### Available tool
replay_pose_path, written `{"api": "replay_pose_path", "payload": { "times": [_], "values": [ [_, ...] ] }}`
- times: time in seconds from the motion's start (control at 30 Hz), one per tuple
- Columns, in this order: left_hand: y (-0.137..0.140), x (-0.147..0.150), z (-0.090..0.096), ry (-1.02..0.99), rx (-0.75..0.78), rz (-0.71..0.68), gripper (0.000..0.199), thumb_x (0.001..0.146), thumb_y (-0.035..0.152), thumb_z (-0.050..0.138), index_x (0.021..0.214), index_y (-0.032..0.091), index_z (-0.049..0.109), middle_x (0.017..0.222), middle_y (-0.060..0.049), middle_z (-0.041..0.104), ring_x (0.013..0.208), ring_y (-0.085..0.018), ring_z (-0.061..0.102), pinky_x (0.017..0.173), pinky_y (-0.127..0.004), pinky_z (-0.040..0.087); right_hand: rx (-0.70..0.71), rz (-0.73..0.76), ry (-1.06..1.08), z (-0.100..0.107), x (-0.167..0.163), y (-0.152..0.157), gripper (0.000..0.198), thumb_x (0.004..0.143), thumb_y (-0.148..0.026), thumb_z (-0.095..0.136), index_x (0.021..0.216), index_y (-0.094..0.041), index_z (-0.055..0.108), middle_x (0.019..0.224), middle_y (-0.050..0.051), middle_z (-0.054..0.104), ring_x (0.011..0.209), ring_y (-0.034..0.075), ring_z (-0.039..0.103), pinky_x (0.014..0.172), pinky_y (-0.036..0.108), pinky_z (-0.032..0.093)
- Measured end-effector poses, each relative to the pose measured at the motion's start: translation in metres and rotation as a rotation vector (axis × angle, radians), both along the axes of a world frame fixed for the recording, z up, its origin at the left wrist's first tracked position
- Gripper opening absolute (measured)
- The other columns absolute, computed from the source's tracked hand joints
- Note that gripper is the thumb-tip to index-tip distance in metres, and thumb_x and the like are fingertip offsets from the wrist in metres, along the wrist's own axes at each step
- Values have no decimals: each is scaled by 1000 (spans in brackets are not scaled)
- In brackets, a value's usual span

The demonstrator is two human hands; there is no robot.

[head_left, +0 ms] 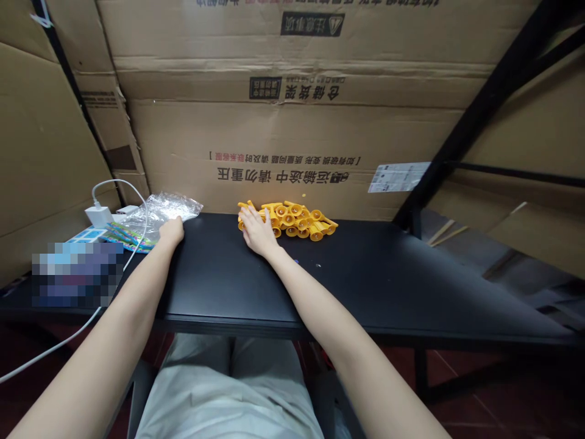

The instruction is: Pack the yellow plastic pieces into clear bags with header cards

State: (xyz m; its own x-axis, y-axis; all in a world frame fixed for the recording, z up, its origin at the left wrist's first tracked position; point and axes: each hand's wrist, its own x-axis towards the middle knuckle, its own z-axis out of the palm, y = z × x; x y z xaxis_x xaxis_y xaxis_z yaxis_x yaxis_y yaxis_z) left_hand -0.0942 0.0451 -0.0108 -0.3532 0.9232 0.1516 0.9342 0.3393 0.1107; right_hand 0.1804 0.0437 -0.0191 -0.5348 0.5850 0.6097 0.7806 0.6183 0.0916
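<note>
We face a cardboard wall [283, 128] that rises behind a black table [365, 274]. On the table, against the foot of the cardboard, lies a heap of yellow pieces [292, 219], their round, flared ends turned mostly towards us. We judge them light, stiff, probably plastic, smooth enough to roll or slide over one another, and not very fragile; we would take each by its narrow stem, just behind the flare, and treat the heap gently so that it does not spread.

Left of the heap, apart from it, lies crumpled clear plastic [159, 207], perhaps a bag; we make out nothing inside, and expect it to be soft, slippery and nearly weightless, best pinched at an edge. The right hand [258, 231] rests over the heap's left end, fingers apart, not clamped on any piece that we can see. The left hand [172, 231] is at the plastic's near edge, but we cannot tell whether its fingers clamp the film. Smallest, the flares look hollow, with pale spots inside too tiny to identify.
</note>
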Motion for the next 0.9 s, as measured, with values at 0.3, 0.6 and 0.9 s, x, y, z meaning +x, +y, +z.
{"api": "replay_pose_path", "payload": {
  "times": [0.3,0.6,0.9],
  "values": [
    [-8,15,8,185,366,-128,41,79,6,32,112,11,55,107,-18,64,106,-28,58,108,-57,12,-117,-78,-135,-5,-10,0,37,88,-21,40,122,-16,54,128,14,54,116,26,47,109,55,10],
    [-11,53,14,78,140,-524,45,74,5,37,108,21,62,116,-8,64,114,-22,54,109,-47,21,-135,-228,-64,-8,-14,1,37,86,-26,45,120,-13,52,118,18,56,112,29,46,105,62,5],
    [-19,52,0,-277,34,-558,37,64,12,44,86,22,72,107,-3,69,111,-21,57,103,-34,36,-83,-308,-13,-3,-15,-4,27,85,-19,41,106,-13,57,102,17,62,101,29,51,100,56,21]
  ]
}}
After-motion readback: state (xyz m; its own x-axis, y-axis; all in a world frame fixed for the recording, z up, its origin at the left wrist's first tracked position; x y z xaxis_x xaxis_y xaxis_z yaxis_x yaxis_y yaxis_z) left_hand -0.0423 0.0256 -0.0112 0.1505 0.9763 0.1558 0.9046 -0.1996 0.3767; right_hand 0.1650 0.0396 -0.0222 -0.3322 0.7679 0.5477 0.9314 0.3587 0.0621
